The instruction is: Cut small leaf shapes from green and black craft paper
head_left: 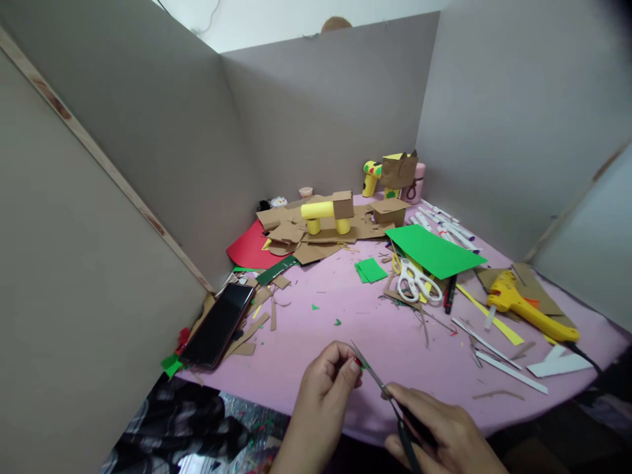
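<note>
My right hand (439, 424) grips a pair of black-handled scissors (374, 380), blades pointing up and left. Their tips lie beside my left hand (328, 378), whose thumb and fingers pinch a tiny piece of green paper (363, 369); most of it is hidden. Both hands are over the table's front edge. Farther back stands a yellow paper-tube figure (318, 210) with a cardboard box head (343, 205). Small green paper squares (370, 270) lie on the pink tabletop (291, 322), with green scraps (338, 322) nearer my hands.
White-handled scissors (415, 283), a green sheet (434, 251) and a yellow glue gun (530, 308) lie to the right, with several markers (451, 227) behind. A phone (217, 326) rests at the left edge. Grey partitions (326, 105) enclose the table; a spotted tube figure (370, 178) stands at the back.
</note>
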### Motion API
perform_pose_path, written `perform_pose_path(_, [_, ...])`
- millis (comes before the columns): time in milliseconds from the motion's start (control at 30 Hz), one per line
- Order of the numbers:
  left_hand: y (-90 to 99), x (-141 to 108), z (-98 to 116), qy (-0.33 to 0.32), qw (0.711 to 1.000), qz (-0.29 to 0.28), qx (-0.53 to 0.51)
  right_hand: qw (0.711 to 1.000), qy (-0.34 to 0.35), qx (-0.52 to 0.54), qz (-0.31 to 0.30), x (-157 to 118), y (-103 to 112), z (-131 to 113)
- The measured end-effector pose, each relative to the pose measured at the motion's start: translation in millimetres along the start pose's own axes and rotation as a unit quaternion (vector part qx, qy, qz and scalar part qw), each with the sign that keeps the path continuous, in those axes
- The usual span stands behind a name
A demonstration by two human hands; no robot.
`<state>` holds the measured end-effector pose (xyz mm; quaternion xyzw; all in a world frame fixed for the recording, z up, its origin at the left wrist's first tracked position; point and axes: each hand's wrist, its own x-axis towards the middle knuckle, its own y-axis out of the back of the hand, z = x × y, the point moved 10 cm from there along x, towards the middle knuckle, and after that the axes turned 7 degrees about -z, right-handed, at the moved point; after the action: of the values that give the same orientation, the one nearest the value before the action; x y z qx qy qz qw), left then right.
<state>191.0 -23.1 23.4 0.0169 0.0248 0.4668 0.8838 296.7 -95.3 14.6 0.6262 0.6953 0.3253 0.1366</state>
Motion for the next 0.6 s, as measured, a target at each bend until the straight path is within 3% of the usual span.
perform_pose_path(233, [11.9, 5, -8, 0.006, 0.999, 0.031, -0.035, 0.999, -0.017, -0.03, 0.002, -3, 5, 13])
perform_pose_path(333, [19.2, 6, -20, 0.027, 0.992, 0.06, -0.104, 0.987, -0.074, -0.14, 0.004, 3, 18, 36])
perform_pose_path(400, [20.2, 6, -31, 0.054, 0.983, 0.072, -0.158, 0.964, -0.126, -0.236, 0.013, 8, 31, 57])
perform_pose_path(467, [18.3, 4, -42, 0.082, 0.972, 0.08, -0.206, 0.952, -0.123, -0.28, -0.002, 14, 37, 70])
perform_pose_path(600, [11.0, -1, -58, 0.131, 0.949, 0.1, -0.27, 0.96, -0.077, -0.268, 0.003, 25, 45, 72])
